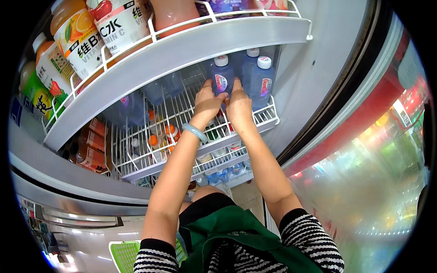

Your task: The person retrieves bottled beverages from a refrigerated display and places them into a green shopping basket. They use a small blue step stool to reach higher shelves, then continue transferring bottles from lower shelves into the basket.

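Both my hands are inside a glass-door drinks fridge, at a white wire shelf [184, 114]. My left hand [209, 102], with a pale bangle [194, 132] on its wrist, grips the left side of a bluish drink bottle [222, 73] with a white cap. My right hand [238, 102] grips the same bottle from the right. The bottle stands upright between them; whether its base rests on the shelf is hidden by my hands. Just to its right stand two similar bottles, the nearer one [263, 82] at the shelf's front edge. More bluish bottles [128, 109] are at the shelf's left.
An upper shelf [184, 41] with a white wire rail holds large juice bottles [76, 41]. Lower shelves hold orange-capped bottles [153, 140] and others. The fridge's glass door [358, 177] stands at the right, and a green basket [126, 254] is on the floor at lower left.
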Demonstrator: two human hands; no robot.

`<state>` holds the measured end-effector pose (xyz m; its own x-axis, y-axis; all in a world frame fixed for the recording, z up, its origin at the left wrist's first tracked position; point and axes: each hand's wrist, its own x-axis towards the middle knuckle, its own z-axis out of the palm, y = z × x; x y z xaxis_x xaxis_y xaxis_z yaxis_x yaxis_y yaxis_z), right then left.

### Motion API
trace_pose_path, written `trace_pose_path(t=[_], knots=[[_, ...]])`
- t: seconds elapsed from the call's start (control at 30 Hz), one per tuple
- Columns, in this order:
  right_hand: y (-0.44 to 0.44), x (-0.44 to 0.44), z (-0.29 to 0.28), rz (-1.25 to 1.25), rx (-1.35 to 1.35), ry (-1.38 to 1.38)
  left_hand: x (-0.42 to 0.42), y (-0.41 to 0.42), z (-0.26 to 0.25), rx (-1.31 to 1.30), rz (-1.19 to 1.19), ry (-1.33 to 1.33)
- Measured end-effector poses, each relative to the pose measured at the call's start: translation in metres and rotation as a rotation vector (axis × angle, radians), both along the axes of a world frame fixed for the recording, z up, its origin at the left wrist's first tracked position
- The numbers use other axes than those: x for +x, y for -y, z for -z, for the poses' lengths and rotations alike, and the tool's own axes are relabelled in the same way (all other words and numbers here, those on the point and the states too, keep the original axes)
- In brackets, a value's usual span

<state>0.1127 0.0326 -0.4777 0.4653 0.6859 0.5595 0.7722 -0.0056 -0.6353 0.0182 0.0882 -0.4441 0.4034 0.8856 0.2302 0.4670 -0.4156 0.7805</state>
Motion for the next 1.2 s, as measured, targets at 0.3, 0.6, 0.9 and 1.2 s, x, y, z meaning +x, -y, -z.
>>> trace_pose_path(t=[0.3,0.6,0.9,1.2], knots=[[-0.01,0.008,0.012,-0.001,0.08,0.086,0.006,0.0,0.016,0.177,-0.121,0.071],[0.081,-0.088,0.016,-0.287,0.461,-0.302,-0.118,0.166,0.032,0.307,-0.183,0.636],[0.184,-0.286,0.067,-1.222,0.247,-0.271,-0.313,0.337,0.107,0.212,-0.888,0.433],[0.263,-0.506,0.141,-1.84,-0.002,0.014,-0.483,0.439,0.179,0.074,-1.441,0.069]])
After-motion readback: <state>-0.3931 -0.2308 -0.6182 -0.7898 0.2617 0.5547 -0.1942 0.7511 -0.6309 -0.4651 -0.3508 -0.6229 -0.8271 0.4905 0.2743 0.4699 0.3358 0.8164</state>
